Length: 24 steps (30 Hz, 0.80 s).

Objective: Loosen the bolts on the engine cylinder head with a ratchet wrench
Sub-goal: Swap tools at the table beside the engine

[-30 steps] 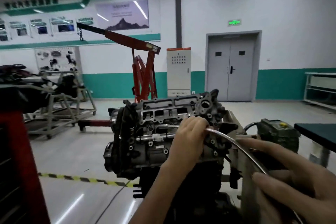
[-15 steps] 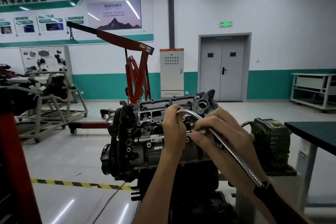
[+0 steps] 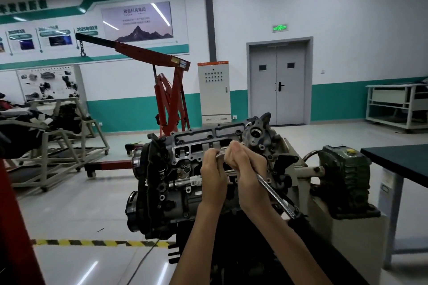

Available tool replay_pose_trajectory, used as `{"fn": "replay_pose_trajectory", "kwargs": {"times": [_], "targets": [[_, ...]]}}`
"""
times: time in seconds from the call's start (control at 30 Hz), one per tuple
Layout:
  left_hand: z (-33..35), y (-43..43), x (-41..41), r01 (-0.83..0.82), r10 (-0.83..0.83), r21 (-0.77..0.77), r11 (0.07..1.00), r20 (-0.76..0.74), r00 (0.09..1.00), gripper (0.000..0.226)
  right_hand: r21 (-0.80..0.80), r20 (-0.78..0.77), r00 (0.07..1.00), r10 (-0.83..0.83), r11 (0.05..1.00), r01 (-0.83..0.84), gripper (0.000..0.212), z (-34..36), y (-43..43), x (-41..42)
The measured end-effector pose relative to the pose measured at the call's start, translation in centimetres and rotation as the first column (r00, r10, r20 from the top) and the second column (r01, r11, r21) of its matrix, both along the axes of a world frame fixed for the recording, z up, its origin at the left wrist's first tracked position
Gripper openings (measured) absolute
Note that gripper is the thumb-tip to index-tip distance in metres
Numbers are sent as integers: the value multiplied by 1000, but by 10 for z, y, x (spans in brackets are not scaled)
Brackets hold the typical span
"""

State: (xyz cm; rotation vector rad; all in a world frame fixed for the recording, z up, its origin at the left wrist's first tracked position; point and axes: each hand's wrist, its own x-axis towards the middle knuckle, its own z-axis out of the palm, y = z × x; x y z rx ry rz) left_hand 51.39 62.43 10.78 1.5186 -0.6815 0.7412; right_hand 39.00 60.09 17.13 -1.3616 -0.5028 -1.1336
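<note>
- Engine cylinder head point(image 3: 199, 141) stands in the middle of the view, on the engine, in front of a red crane point(image 3: 171, 99).
- Left hand point(image 3: 214, 176) pinches the shiny head end of the ratchet wrench point(image 3: 273, 194) with curled fingers, at the upper part of the cylinder head.
- Right hand point(image 3: 249, 169) touches the left one and is closed around the wrench shaft.
- The knurled shaft runs down and right to a black handle.
- The bolt is hidden by the hands.

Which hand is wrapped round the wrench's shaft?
The right hand, curled round the ratchet wrench shaft; the left hand only pinches its head end.
</note>
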Motion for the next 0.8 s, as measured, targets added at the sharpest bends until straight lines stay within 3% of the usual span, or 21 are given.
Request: {"fn": "replay_pose_trajectory", "kwargs": {"times": [0.03,0.1,0.2,0.33,0.53,0.67,0.8], "targets": [[-1,0,2,7,-6,13,1000,-43,999,14,-10,10,1000,-3,1000,3,35,0,0,2],[3,2,1,22,-21,10,1000,-86,996,26,-40,18,1000,-24,999,24,35,1,2,3],[6,4,-2,16,-16,27,1000,10,1000,37,-38,24,999,-24,999,25,36,2,3,1],[12,2,-11,-39,41,48,998,-48,998,20,15,35,999,19,1000,-20,39,5,2,-2],[26,-2,-17,-58,57,12,998,105,993,25,86,116,987,113,989,-123,41,20,-8,-4],[39,-3,-26,-38,20,74,997,225,974,18,164,215,952,216,953,-253,44,34,-25,-6],[34,1,-24,-59,20,160,985,240,971,18,251,288,921,263,907,-337,46,46,-43,-16]]}}
